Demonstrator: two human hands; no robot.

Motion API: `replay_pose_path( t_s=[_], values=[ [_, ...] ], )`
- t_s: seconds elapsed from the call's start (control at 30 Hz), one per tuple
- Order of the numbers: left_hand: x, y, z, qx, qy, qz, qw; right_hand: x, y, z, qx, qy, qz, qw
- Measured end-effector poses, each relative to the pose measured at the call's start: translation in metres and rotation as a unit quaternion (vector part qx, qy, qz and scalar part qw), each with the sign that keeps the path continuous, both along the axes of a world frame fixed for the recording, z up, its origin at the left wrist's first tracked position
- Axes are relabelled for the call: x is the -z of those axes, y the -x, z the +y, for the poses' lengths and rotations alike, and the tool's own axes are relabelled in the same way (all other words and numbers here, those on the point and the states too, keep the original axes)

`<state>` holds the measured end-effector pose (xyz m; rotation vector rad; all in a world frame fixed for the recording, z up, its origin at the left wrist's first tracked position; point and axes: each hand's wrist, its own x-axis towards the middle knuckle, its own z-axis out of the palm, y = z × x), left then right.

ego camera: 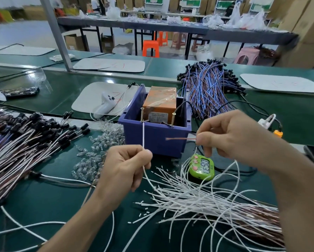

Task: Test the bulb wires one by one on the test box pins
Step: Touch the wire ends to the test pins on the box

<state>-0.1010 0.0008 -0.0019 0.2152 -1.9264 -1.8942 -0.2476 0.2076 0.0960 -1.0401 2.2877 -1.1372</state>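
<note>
A blue test box (156, 137) with an orange unit inside stands mid-table, two brass screw pins rising at its front edge: left pin (141, 114), right pin (173, 119). My left hand (123, 166) pinches a white wire (143, 135) held upright, its tip touching the left pin. My right hand (230, 137) pinches a brown wire (179, 138) that points left, level, in front of the box and below the right pin, apart from it. Both wires run down into a loose pile of white and brown wires (198, 199).
Black-capped bulb wires lie heaped at the left (25, 142), clear bulbs (98, 151) beside the box, and a blue-brown wire bundle (207, 90) behind it. A green timer (202, 167) sits under my right hand. A white controller (105, 104) lies on a mat.
</note>
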Motion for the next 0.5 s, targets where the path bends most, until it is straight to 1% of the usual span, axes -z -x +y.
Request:
replay_pose_path(
  t_s=[0.03, 0.1, 0.13, 0.2, 0.27, 0.37, 0.5],
  values=[
    [0.0, -0.001, 0.001, 0.02, -0.016, 0.005, 1.0, 0.0, -0.004, -0.003, -0.003, -0.037, 0.023, 0.999],
    [-0.001, -0.003, 0.004, 0.065, -0.083, 0.02, 0.994, 0.0, -0.014, -0.008, -0.014, -0.114, 0.05, 0.992],
    [-0.002, -0.004, 0.005, 0.083, -0.121, 0.026, 0.989, 0.0, -0.02, -0.011, -0.022, -0.141, 0.05, 0.988],
    [-0.006, -0.005, 0.005, 0.104, -0.179, 0.033, 0.978, -0.001, -0.034, -0.016, -0.035, -0.166, 0.048, 0.984],
    [-0.009, -0.006, 0.003, 0.114, -0.215, 0.042, 0.969, 0.0, -0.049, -0.025, -0.031, -0.153, 0.055, 0.986],
    [-0.013, -0.008, -0.002, 0.115, -0.276, 0.068, 0.952, 0.006, -0.072, -0.04, -0.014, -0.109, 0.077, 0.991],
    [-0.017, -0.011, -0.007, 0.093, -0.323, 0.077, 0.939, 0.022, -0.089, -0.057, -0.041, -0.06, 0.087, 0.994]
  ],
)
